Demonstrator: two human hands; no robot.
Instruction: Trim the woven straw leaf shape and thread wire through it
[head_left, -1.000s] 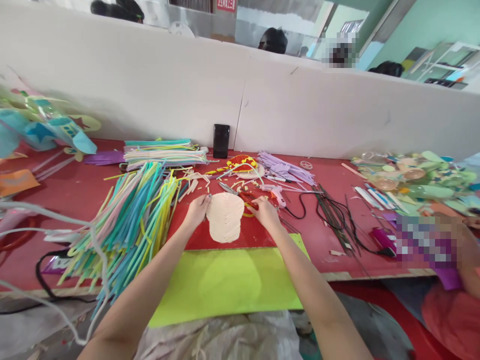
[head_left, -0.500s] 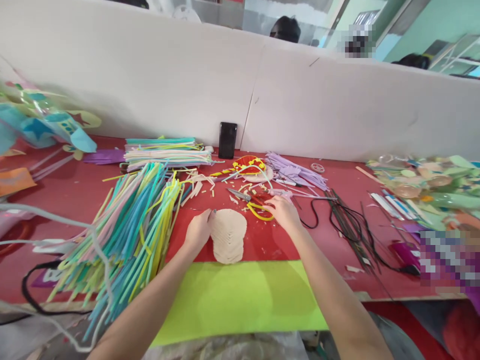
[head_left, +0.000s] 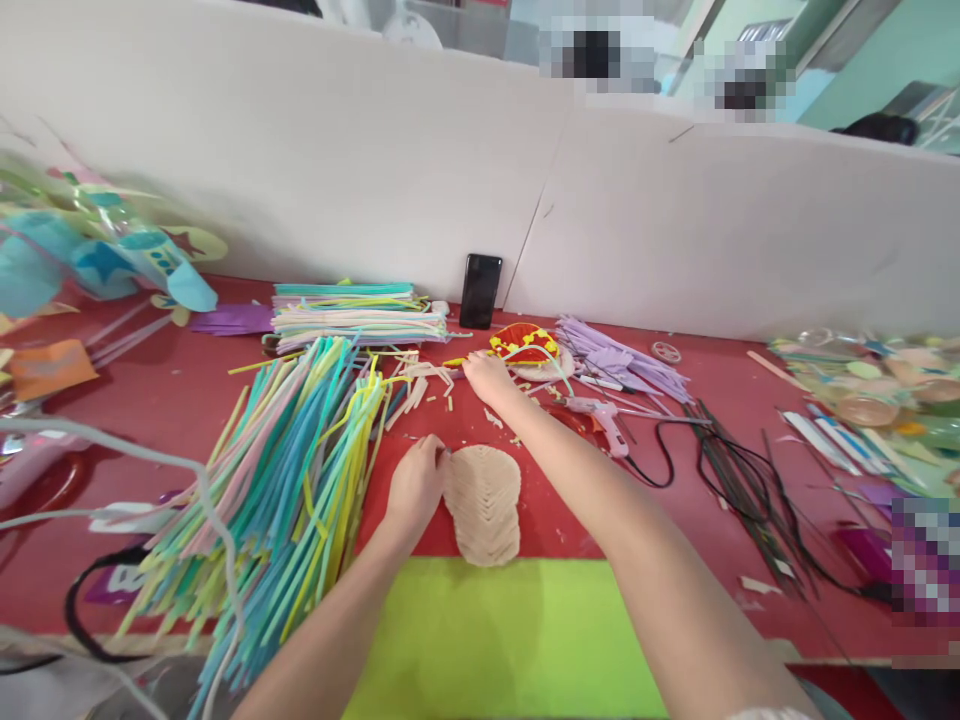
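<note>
My left hand (head_left: 417, 488) is closed, its thumb and fingers pinched at the upper left edge of a beige pipe-cleaner piece (head_left: 484, 508). That piece lies flat, its rows forming a chevron pattern. Farther back, my right hand (head_left: 486, 378) reaches over the table with fingers bunched together beside the yellow stem of a red round ornament (head_left: 525, 344) trimmed with yellow flowers. What those fingers hold, if anything, is hidden. Beige pipe-cleaner offcuts (head_left: 417, 392) lie close by. My right forearm covers most of the scissors; red handles (head_left: 574, 420) show past it.
Coloured pipe cleaners (head_left: 289, 480) are heaped at left, with bundles (head_left: 352, 315) behind. A phone (head_left: 481, 290) leans against the white partition (head_left: 360, 150). At right are a pink glue gun (head_left: 602, 418), lilac stems (head_left: 626, 360) and dark wires (head_left: 750, 500). A lime-green sheet (head_left: 510, 640) lies in front.
My right hand has moved from beside the scissors and yellow coil, back and left to the ornament's stem. My left hand stays at the beige piece. The whole view has shifted slightly.
</note>
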